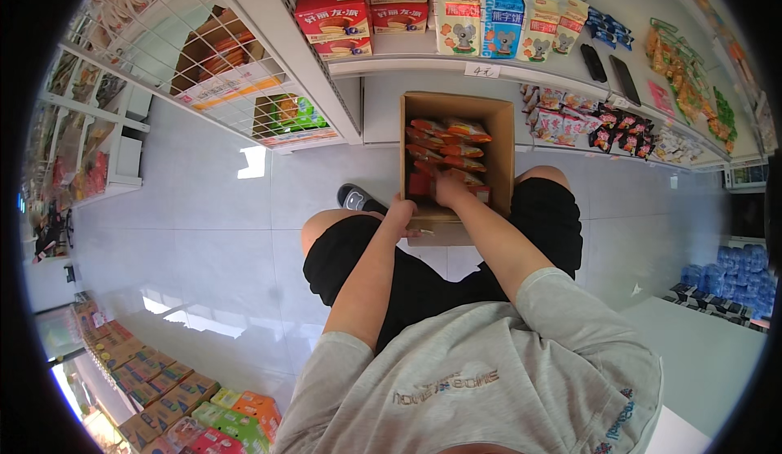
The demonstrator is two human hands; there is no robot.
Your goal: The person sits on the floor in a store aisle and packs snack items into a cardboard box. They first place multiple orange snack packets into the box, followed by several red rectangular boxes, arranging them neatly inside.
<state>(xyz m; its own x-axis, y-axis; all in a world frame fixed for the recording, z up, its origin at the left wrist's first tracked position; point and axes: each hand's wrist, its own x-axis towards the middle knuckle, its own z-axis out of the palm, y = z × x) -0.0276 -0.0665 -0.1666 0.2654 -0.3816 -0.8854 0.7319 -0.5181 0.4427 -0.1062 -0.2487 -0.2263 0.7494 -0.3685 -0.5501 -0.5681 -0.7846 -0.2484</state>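
An open cardboard box (503,148) stands between my knees at the foot of the shelves. Inside, several orange-red snack packets (462,151) lie in rows, with red packaging near the end closest to me. My right hand (451,188) reaches into the box and touches the packets; its fingertips are partly hidden, so a grip cannot be made out. My left hand (403,215) is closed on the near left corner of the box, thumb at the rim.
A white shelf (421,66) ahead carries red boxes (335,11), biscuit bags (502,23) and two dark phone-like objects (623,79). Small snack packets (562,118) fill the lower shelf. A wire mesh rack (214,69) stands left; cartons (165,399) lie at lower left.
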